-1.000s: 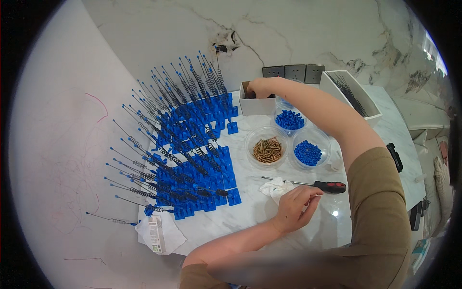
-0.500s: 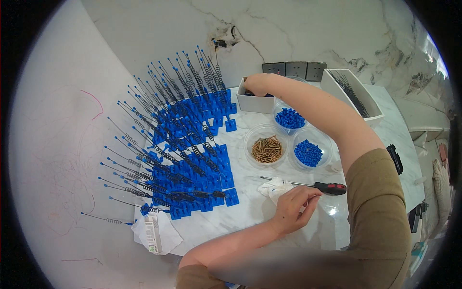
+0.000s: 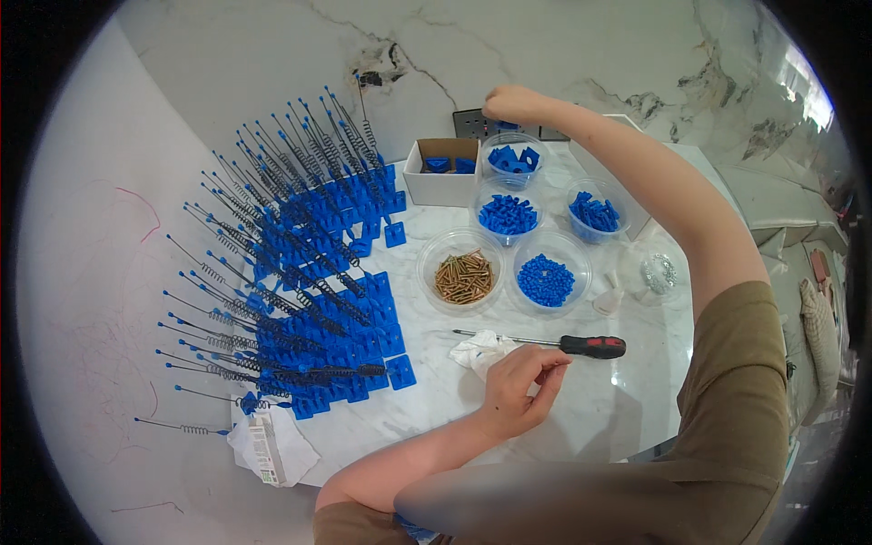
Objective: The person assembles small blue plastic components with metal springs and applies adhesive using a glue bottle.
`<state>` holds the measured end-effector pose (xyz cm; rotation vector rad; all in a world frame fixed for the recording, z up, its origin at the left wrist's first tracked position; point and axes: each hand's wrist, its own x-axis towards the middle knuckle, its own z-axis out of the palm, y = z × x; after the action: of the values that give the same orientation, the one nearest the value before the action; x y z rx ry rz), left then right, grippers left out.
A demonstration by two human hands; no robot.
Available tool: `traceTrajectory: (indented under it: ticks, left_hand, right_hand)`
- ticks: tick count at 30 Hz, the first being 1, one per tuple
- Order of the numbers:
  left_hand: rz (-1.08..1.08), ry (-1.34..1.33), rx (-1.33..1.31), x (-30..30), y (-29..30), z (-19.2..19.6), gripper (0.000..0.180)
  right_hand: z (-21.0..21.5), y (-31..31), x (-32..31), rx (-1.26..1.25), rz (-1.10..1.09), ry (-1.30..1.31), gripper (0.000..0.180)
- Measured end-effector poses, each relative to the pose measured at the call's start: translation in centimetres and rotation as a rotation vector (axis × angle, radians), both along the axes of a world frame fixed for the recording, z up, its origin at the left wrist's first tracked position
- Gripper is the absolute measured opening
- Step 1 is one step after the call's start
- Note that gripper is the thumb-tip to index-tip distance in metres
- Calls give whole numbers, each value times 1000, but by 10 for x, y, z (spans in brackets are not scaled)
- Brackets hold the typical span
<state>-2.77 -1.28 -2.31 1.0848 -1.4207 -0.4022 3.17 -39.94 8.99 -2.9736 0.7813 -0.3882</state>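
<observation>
My left hand [image 3: 520,392] is closed near the table's front, thumb and fingertips pressed together; whatever they may pinch is too small to make out. Just beyond it lies a screwdriver [image 3: 592,347] with a black and red handle, its shaft across a crumpled white tissue [image 3: 479,351]. My right arm reaches to the back, where my right hand [image 3: 515,104] is closed above a clear tub of blue angled pieces [image 3: 514,161]. A blue plastic piece [image 3: 506,125] shows under its fingers. Left of that tub stands a white box [image 3: 443,188] with blue parts inside.
Rows of blue bases with black springs [image 3: 327,300] crowd the left side. Clear tubs hold brass screws [image 3: 464,277], blue beads [image 3: 545,280], blue sleeves [image 3: 508,214] and blue plugs [image 3: 595,212]. A small carton [image 3: 264,450] lies front left; a tub of silvery bits [image 3: 658,272] sits right.
My right hand has come up out of the white box and moved right, over the tub of angled pieces. My left hand keeps its pose beside the screwdriver. The whole view has shifted somewhat.
</observation>
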Motion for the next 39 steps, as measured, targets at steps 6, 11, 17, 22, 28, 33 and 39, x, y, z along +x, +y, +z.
traceTrajectory:
  ticks: [6, 11, 17, 22, 28, 33, 39]
  left_hand:
    - [27, -10, 34, 9, 5, -4, 14]
    - [7, -51, 16, 7, 2, -3, 14]
    - [7, -46, 10, 6, 1, -3, 14]
    - [5, -28, 22, 7, 1, -3, 16]
    - [6, -35, 6, 7, 1, -5, 15]
    - [17, -60, 7, 7, 2, -4, 13]
    - [78, 152, 112, 3, 5, -18, 14]
  right_hand:
    - [-23, 42, -23, 160, -198, 127, 34]
    - [-44, 43, -26, 77, -305, 85, 34]
    - [-38, 40, -24, 10, -307, 337, 52]
    - [-39, 33, -19, 35, -284, 364, 54]
    - [-37, 20, -19, 93, -186, 353, 31]
    - [-24, 27, -25, 56, -215, 285, 32]
    - [11, 58, -66, -66, -242, -63, 24]
